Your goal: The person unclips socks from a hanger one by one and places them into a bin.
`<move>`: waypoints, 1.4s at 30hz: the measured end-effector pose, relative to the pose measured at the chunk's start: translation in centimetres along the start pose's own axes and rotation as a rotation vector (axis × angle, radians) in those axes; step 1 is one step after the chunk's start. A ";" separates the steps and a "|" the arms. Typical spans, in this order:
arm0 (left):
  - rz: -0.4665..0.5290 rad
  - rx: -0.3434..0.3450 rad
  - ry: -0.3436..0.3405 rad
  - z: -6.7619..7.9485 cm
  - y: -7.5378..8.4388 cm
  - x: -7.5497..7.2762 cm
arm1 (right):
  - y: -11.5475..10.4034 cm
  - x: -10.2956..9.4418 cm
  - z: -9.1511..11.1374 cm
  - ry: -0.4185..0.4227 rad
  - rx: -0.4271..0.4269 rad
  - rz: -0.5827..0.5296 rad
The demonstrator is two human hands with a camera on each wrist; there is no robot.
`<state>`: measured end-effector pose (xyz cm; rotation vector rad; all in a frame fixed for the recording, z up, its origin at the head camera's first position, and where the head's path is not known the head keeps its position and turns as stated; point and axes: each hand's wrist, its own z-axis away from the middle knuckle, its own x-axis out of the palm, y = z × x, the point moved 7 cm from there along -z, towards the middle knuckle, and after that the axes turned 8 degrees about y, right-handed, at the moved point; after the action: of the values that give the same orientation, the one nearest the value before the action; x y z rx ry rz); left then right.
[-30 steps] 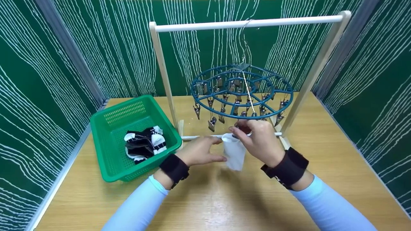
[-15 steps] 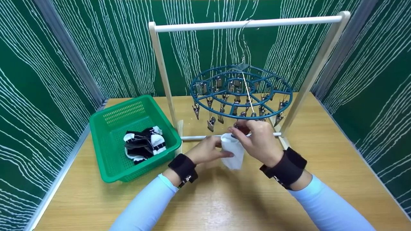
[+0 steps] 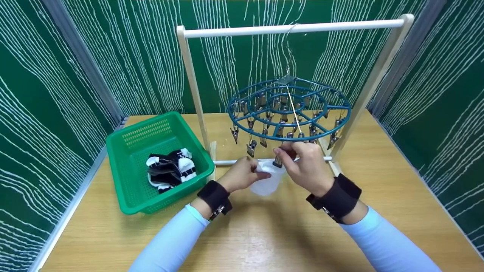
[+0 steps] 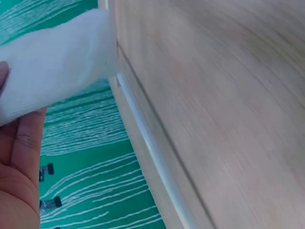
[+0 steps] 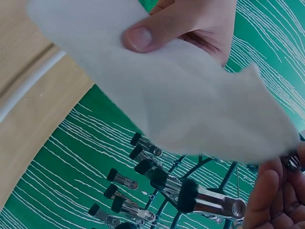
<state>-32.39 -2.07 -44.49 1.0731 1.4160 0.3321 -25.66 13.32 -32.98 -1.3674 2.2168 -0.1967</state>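
My left hand (image 3: 239, 175) pinches a thin white cloth (image 3: 265, 186), with the thumb across its near face. The cloth looks sock-like, but its kind is unclear. My right hand (image 3: 308, 164) pinches a metal clip (image 3: 278, 161) under the front rim of a round blue-green clip hanger (image 3: 286, 80). In the right wrist view the cloth (image 5: 190, 105) stretches from the left thumb to the right fingertips (image 5: 267, 191), where a clip spring shows. Whether the clip bites the cloth is hidden. In the left wrist view the cloth (image 4: 62, 62) lies over my left fingers.
A green basket (image 3: 126, 181) at left holds black-and-white socks (image 3: 170, 168). The hanger hooks over the white bar (image 3: 242, 31) of a wooden rack (image 3: 378, 71). Several clips (image 3: 251, 147) dangle around the hanger. Green walls stand behind and on both sides.
My left hand has come in and taken hold of the white cloth, which has swung left and tilted. The hanger has shifted slightly right. My right hand stays at the clip.
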 end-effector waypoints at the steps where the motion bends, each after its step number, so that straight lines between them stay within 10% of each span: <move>1: -0.003 -0.004 0.013 -0.1 -0.2 -0.1 | 0.0 0.0 0.1 0.005 -0.007 0.003; 13: -0.080 0.025 0.085 0.2 -0.9 -2.7 | 0.3 -0.2 0.1 -0.008 0.015 0.005; 20: -0.109 -0.075 0.081 1.4 -0.7 -5.6 | 0.4 -0.6 0.1 -0.006 0.033 0.038; 42: -0.312 -0.084 0.306 5.0 0.3 -20.6 | 1.1 -0.8 0.0 0.026 0.099 0.093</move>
<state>-31.89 -19.37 -32.31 0.7381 1.7981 0.3351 -26.20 14.54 -33.15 -1.2128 2.2545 -0.2880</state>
